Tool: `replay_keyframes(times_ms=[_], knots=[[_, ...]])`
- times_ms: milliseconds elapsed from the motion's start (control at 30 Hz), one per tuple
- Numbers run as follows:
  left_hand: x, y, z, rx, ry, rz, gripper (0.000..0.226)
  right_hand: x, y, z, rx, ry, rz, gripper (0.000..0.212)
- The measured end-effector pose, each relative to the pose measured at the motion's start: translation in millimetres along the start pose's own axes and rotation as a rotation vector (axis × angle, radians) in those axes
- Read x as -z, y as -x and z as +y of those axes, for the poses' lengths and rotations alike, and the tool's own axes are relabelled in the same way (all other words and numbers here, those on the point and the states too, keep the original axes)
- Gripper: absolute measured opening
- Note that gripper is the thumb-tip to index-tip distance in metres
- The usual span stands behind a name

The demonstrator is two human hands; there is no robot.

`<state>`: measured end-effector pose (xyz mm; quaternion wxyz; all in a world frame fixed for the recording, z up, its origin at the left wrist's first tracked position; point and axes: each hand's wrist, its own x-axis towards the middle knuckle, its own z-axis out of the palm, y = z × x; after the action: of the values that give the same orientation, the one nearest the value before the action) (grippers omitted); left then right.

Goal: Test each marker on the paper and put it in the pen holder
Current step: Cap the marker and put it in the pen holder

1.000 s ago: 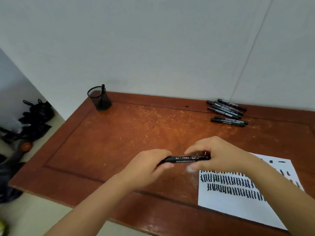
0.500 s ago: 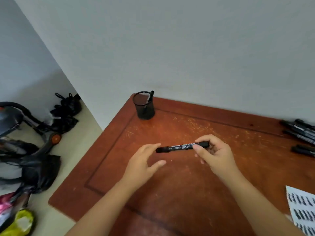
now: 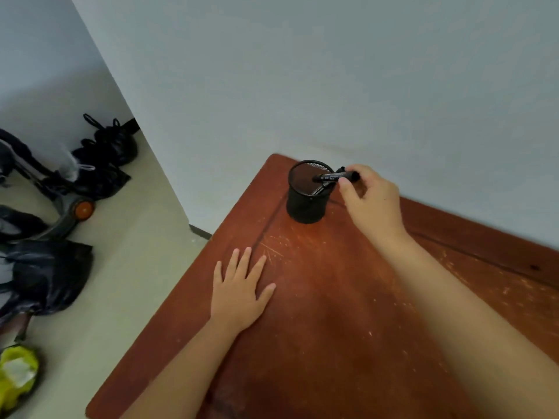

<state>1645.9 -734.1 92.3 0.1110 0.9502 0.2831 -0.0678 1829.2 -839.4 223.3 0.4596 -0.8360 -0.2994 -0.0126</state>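
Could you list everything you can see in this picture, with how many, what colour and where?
pen holder: one, black mesh, upright at the far left corner of the table.
held marker: one, black, lying nearly level over the holder's rim, its tip above the opening.
marker in the holder: one, black, leaning inside against the right rim.
table: one, reddish-brown wood, scratched, against the wall.
wall: pale grey, behind the table.
dark bags: several, black, on the floor at left.
orange wheel: one, on grey gear on the floor.
yellow bag: one, bottom left corner.
left hand: flat on the table, fingers spread.
right hand: pinches the held marker.
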Motion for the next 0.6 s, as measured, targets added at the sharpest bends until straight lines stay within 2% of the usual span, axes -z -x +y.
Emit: replay_keyframes(times_ms=[67,133,300,400,533,600], knots=[[-2,-1,0,0.007,-0.010,0.023,0.112,-16,-13,5,-0.022,0.039,-0.057,0.019],[-1,-1,0,0.004,0.002,0.022,0.097,-29,-22,11,-0.029,0.075,-0.073,0.018],[0,-3,-1,-0.007,-0.021,-0.009,0.080,-49,-24,22,-0.077,0.166,-0.150,0.029],[1,-2,-1,-0.002,-0.024,-0.030,0.062,-47,-19,21,-0.111,0.167,-0.187,0.034],[5,1,2,-0.005,-0.049,-0.043,0.077,-20,7,28,-0.190,-0.012,-0.172,0.039],[9,2,11,0.017,-0.015,-0.033,0.066,3,33,41,-0.234,-0.039,-0.141,0.040]])
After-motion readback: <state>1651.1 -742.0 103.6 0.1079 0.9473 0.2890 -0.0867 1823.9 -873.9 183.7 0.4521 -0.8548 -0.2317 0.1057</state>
